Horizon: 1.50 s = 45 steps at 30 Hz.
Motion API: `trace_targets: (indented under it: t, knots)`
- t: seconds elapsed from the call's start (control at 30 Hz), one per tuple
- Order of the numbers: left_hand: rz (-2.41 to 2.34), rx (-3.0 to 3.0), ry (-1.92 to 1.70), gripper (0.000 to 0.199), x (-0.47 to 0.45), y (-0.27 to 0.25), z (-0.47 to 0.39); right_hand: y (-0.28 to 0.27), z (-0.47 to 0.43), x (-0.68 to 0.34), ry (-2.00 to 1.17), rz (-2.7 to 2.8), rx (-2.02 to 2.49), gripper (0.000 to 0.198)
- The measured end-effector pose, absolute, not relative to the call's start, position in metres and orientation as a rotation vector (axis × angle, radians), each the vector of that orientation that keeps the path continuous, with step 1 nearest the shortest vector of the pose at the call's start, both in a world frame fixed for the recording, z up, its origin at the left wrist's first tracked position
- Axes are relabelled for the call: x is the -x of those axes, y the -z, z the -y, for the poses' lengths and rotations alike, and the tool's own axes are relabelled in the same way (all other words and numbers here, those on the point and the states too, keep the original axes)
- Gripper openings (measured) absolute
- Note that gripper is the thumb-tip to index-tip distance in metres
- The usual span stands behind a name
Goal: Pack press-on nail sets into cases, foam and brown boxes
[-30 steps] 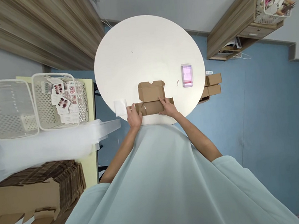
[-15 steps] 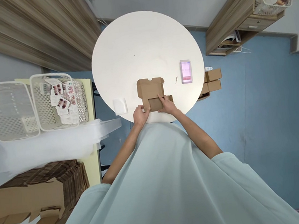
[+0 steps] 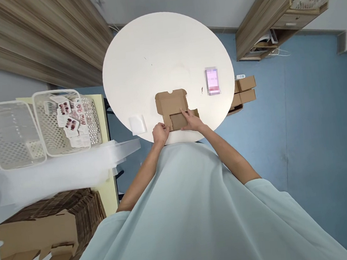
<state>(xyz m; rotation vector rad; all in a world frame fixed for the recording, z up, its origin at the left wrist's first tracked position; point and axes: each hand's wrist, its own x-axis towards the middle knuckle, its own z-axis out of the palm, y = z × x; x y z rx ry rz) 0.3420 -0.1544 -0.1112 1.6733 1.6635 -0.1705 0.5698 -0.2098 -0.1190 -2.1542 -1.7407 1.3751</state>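
Observation:
A small brown cardboard box (image 3: pixel 172 103), partly folded, lies at the near edge of the round white table (image 3: pixel 163 36). Its lid panel lies spread out on the far side, and a side flap sticks out at the right. My left hand (image 3: pixel 160 134) pinches the box's near left corner with fingers curled. On the other side my right hand (image 3: pixel 193 121) grips the right wall, its thumb reaching over the inner panel. The undersides of the fingers are hidden. A white padded pouch (image 3: pixel 137 125) lies left of my left hand.
A phone (image 3: pixel 212 81) with a blurred screen rests on the right of the table. At left stand white baskets (image 3: pixel 64 151), one with nail sets (image 3: pixel 71 123), white wrapping sheets (image 3: pixel 57 177) and stacked flat cardboard boxes (image 3: pixel 38 235). Small folded boxes (image 3: pixel 246 83) sit right, below the tabletop.
The view has shifted slightly, moving the table and box a little left in the picture. Both hands keep nearly the same hold on the box, whose shape looks almost unchanged.

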Motion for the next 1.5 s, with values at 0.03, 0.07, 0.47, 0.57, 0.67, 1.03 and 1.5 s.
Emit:
trace_targets:
  t: [0.03,0.07,0.47,0.57,0.67,1.03,1.5]
  knots:
    - [-1.667,-1.677,0.175,0.017,-0.342,0.112,0.155,0.119,0.209,-0.569,-1.379,1.737,2.164,0.135]
    - [-1.669,-1.681,0.178,0.016,-0.342,0.112,0.156,0.120,0.208,-0.569,-1.384,1.733,2.172,0.137]
    - [-1.723,-1.791,0.431,0.025,-0.352,0.113,0.156,0.117,0.208,-0.567,-1.373,1.696,2.186,0.132]
    - [-1.699,-1.811,0.446,0.029,-0.356,0.110,0.155,0.109,0.223,-0.571,-1.221,1.633,2.182,0.111]
    - [-1.682,-1.838,0.487,0.032,-0.359,0.106,0.155,0.103,0.247,-0.582,-0.943,1.428,2.281,0.073]
    - [-1.681,-1.853,0.621,0.039,-0.365,0.088,0.153,0.099,0.259,-0.593,-1.037,1.193,2.513,0.012]
    - [-1.686,-1.853,0.491,0.031,-0.354,0.096,0.157,0.108,0.234,-0.569,-1.155,1.210,2.406,0.007]
